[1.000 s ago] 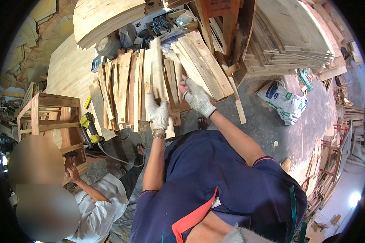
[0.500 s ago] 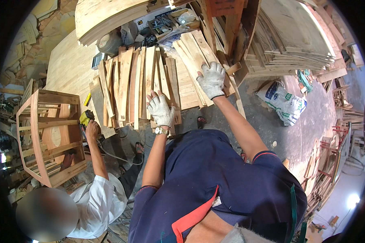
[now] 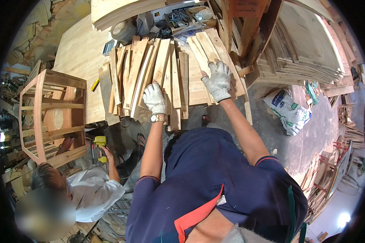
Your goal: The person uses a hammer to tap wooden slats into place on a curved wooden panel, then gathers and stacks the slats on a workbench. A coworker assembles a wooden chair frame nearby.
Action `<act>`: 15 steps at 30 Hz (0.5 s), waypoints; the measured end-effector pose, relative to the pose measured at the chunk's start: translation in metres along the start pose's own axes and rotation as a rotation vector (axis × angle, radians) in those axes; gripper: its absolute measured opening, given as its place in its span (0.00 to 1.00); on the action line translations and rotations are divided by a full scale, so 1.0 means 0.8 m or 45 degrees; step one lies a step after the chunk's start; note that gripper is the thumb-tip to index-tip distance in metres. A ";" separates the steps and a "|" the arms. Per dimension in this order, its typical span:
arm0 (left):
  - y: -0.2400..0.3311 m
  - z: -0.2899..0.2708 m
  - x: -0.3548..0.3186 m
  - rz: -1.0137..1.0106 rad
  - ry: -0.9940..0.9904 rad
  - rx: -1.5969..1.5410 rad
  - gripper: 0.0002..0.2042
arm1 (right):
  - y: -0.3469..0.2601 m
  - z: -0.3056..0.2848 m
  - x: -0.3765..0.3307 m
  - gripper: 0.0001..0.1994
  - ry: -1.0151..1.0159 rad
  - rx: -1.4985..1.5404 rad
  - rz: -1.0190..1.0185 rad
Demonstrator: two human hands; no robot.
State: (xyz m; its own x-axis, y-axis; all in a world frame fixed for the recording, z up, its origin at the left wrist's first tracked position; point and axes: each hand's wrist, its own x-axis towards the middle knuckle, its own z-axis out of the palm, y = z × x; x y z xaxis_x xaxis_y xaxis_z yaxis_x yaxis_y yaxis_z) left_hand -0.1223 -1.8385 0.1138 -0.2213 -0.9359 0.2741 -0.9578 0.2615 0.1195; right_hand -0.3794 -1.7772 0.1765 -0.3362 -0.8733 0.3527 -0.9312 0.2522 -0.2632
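Note:
My left hand (image 3: 155, 99), in a pale knitted glove with bare fingertips, lies over the near ends of a row of wooden slats (image 3: 136, 75). Its fingers are bent down close together on a slat; their undersides are hidden. To the right, my right hand (image 3: 218, 83), gloved the same way, rests flat with fingers apart on a second stack of boards (image 3: 205, 48). The slats lie side by side, mostly lengthwise away from me, with uneven ends. Both stacks lie on a broad wooden panel (image 3: 71, 52).
At left a person in a white shirt (image 3: 93, 194) holds a yellow-and-black power tool (image 3: 101, 141) by a wooden frame (image 3: 40, 113). Behind the slats stand a toolbox (image 3: 182, 20) and a round container (image 3: 123, 32). A white sack (image 3: 288, 111) sits right.
My left hand has drawn its fingers in closer on the slats. My right hand stays on its boards. The other person's hand and tool have moved nearer, away from the frame.

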 end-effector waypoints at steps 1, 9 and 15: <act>-0.006 0.001 0.008 0.063 -0.099 0.045 0.32 | -0.003 -0.001 -0.002 0.26 -0.014 0.067 -0.009; -0.012 -0.025 0.013 -0.093 -0.103 -0.448 0.35 | -0.040 -0.024 -0.052 0.28 -0.262 0.645 -0.020; 0.100 -0.030 -0.019 -0.300 -0.117 -1.287 0.29 | -0.023 -0.049 -0.054 0.27 -0.088 0.484 0.142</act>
State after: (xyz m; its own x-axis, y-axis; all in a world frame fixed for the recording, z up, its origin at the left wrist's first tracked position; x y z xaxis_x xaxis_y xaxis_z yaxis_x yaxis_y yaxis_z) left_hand -0.1911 -1.7978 0.1421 -0.1026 -0.9922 0.0713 -0.3875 0.1059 0.9158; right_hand -0.3530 -1.7277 0.2016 -0.4101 -0.8784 0.2454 -0.7667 0.1863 -0.6144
